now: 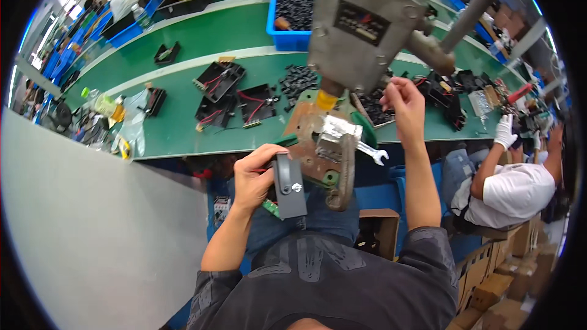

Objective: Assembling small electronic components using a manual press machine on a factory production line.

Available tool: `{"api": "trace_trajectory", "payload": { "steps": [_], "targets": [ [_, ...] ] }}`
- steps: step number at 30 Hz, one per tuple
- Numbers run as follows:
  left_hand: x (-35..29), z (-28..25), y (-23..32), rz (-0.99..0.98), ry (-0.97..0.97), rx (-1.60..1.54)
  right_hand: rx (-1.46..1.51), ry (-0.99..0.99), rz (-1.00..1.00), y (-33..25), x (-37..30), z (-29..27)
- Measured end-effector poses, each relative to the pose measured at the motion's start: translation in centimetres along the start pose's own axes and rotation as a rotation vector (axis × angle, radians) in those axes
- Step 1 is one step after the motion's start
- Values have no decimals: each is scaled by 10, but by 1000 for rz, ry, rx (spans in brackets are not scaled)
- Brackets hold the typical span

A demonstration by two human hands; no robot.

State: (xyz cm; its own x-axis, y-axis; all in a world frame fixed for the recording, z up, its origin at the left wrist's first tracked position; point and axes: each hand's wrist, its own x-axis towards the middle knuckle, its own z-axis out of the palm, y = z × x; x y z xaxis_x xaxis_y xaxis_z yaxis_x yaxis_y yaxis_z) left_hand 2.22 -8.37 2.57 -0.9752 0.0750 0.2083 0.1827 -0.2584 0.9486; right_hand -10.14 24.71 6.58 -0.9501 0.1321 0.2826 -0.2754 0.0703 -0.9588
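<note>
While the left hand [252, 180] grips a black box housing [290, 186], fingers bent around its edge with little gap, a green circuit board [271, 208] shows just below those fingers. The right hand [403, 102] is raised over a green workbench [177, 137], its fingers curled and the thumb drawn close; whether they pinch anything cannot be told. Small black parts [370, 105] lie near the right fingertips, to their left. Between the two hands stands a metal press [327, 15], with a wrench [374, 153] below the right fingers. Beyond the left fingers sit open black housings [223, 79] with red wires. A co-worker [516, 192] in white is seated well right of the right fingers.
</note>
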Motion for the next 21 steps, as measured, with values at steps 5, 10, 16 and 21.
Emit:
{"api": "trace_trajectory", "payload": {
  "steps": [5,10,16,21],
  "targets": [
    [6,18,32,52,-46,131,685,-207,345,-53,-71,15],
    [13,46,57,127,-71,161,810,-372,414,-66,-102,24],
    [8,58,77,205,-28,275,750,-429,409,-75,-119,39],
    [3,54,77,184,-4,321,518,-422,299,-87,-130,47]
  ]
}}
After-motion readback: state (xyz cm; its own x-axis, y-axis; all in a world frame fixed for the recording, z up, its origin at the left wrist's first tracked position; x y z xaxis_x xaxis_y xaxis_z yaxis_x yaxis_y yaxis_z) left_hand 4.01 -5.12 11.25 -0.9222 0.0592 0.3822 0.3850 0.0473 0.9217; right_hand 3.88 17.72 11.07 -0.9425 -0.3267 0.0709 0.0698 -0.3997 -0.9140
